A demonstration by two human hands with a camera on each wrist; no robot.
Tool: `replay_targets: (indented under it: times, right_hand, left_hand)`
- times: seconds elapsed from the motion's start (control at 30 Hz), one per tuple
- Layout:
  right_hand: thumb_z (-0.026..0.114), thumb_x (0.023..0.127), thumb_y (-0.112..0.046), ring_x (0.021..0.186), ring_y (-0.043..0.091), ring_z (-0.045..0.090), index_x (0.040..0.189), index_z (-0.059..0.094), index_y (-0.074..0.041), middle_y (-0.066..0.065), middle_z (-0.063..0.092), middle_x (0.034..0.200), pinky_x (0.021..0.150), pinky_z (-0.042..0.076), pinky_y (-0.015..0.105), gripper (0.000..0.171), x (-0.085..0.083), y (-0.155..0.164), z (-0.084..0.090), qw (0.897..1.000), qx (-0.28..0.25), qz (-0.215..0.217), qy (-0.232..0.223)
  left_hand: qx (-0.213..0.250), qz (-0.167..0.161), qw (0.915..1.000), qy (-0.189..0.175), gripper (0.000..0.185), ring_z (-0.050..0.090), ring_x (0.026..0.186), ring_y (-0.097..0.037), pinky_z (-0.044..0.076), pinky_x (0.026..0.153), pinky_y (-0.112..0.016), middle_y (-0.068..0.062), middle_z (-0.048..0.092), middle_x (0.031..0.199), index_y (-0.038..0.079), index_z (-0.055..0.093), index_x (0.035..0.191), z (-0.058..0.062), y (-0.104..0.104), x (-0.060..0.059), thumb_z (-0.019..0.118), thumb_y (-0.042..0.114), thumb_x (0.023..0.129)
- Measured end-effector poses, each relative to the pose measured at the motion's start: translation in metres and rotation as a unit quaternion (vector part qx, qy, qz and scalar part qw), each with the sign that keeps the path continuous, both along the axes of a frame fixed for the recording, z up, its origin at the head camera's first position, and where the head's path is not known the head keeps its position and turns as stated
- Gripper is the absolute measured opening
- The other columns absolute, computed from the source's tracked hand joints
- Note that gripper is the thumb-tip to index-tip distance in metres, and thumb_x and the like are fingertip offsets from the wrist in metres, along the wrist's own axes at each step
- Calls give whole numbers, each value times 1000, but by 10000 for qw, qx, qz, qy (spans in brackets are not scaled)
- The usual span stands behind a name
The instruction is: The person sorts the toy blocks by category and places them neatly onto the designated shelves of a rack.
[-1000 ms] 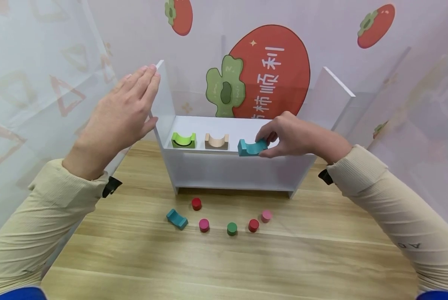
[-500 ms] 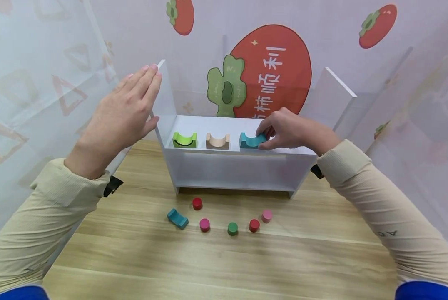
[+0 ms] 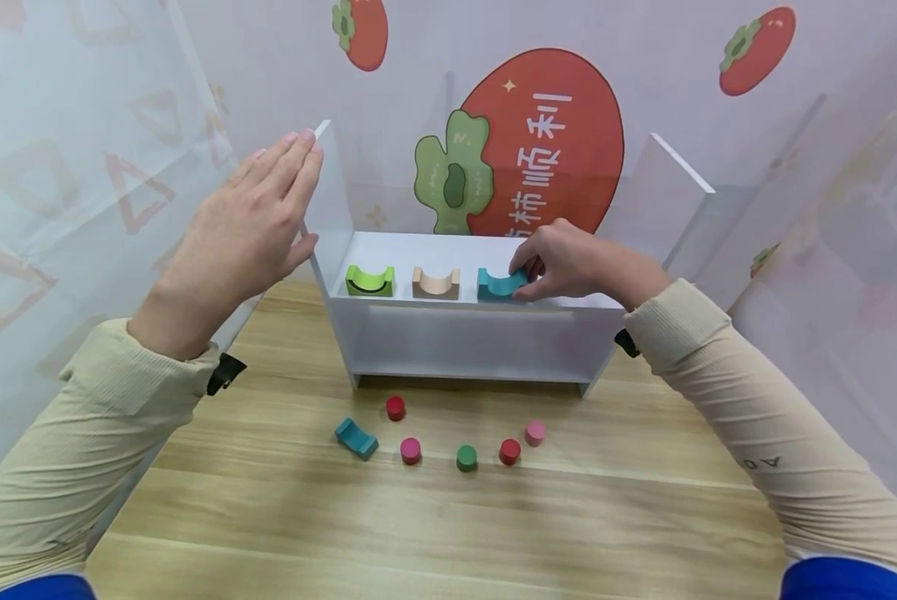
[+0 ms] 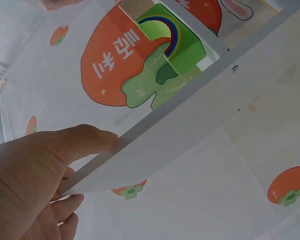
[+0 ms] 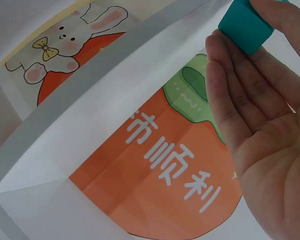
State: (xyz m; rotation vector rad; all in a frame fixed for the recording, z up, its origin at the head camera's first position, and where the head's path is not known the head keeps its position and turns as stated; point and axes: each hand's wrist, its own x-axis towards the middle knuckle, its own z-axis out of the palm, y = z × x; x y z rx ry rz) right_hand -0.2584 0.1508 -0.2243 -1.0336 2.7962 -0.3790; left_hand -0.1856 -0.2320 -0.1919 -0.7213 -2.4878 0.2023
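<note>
- Head view: the right hand [image 3: 568, 267] pinches the teal arch block [image 3: 499, 283] with curled fingers, near the white shelf's [image 3: 463, 333] front edge, beside the beige arch block [image 3: 435, 282].
- The left hand [image 3: 242, 229] presses flat, fingers straight, on the shelf's left side panel [image 3: 327, 200].
- Open surface [image 3: 448, 517] lies in front of the small cylinders [image 3: 467, 457].

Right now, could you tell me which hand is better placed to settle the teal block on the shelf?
The right hand: it already pinches the teal block on the shelf. The left hand rests flat against the shelf's side panel.
</note>
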Motion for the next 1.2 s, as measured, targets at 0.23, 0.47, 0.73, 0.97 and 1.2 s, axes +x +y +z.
replay_targets:
  times: [0.23, 0.47, 0.73, 0.97, 1.2]
  right_hand:
    - [86, 88, -23, 88, 18, 73, 121, 80, -6, 9, 81, 106, 91, 67, 40, 37, -2, -2, -3, 9999, 110, -51, -75]
    - [87, 88, -22, 87, 19, 72, 120, 80, -5, 9, 81, 104, 91, 67, 39, 37, -5, -3, -4, 9998, 154, -70, -86]
    - [86, 88, -23, 96, 23, 75, 125, 77, -4, 12, 80, 112, 96, 65, 44, 42, -4, -5, -3, 9996, 275, -17, -9]
    - [89, 86, -20, 101, 29, 77, 119, 79, -4, 14, 80, 112, 94, 66, 48, 38, 12, -3, 13, 9967, -147, 194, 772]
    - [89, 85, -17, 98, 26, 78, 117, 79, -4, 12, 81, 109, 92, 67, 44, 36, 34, -11, 26, 9932, -380, 559, 947]
  left_hand:
    - [22, -13, 10000, -47, 94, 31, 159, -43, 25, 134, -54, -27, 27, 172, -10, 23, 163, -1, -1, -1, 78, 10, 90]
    - [69, -55, 10000, 11, 95, 32, 159, -43, 25, 134, -53, -27, 28, 171, -10, 23, 163, -1, -2, -3, 79, 11, 89]
    - [97, -42, 9999, -24, 94, 31, 159, -43, 25, 134, -54, -27, 28, 171, -10, 23, 163, -3, -3, -2, 78, 10, 89]
    - [144, -103, 9998, 11, 94, 32, 159, -42, 26, 134, -53, -27, 29, 171, -10, 24, 163, -2, -2, -3, 78, 9, 89]
    - [106, -79, 9999, 35, 95, 32, 159, -42, 27, 134, -53, -26, 29, 171, -9, 24, 163, -1, -1, -4, 79, 9, 88]
